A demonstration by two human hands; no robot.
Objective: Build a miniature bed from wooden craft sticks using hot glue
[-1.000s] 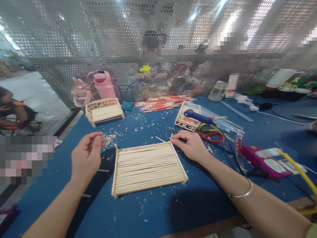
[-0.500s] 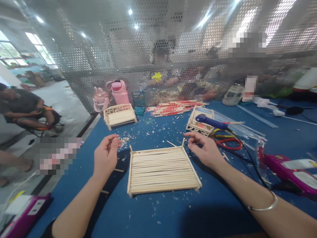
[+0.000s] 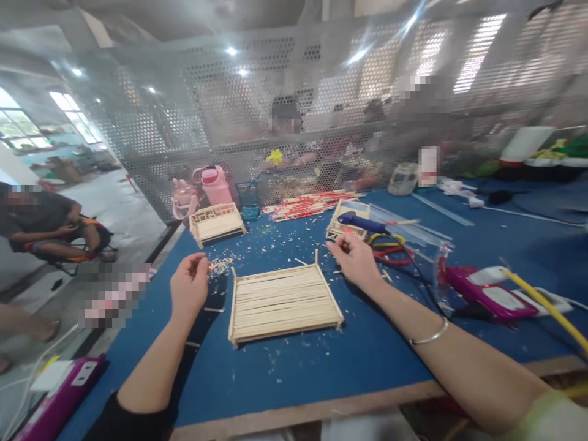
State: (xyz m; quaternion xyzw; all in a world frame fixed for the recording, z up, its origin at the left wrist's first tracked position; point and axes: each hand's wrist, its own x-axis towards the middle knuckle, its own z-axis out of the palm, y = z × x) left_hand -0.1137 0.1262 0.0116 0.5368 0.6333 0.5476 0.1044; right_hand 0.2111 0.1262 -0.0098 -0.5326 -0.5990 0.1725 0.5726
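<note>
A flat panel of pale wooden sticks lies on the blue table between my hands, with a short post standing at each of its two far corners. My left hand hovers left of the panel, fingers curled against the thumb. Off the far right corner, my right hand is closed in a pinch, close to a small stick-built piece. Anything inside either hand is too small or hidden to see. A blue-handled tool with a black cord rests on that small piece.
Another small stick-built piece stands at the back left, near a pink bottle. Red and white sticks are heaped by the perforated screen. Purple power strips lie at right and lower left. A person sits at left.
The view has shifted, showing more of the table's front edge and right side. My right hand's fingers have drawn closer together. The panel stays lying between my hands.
</note>
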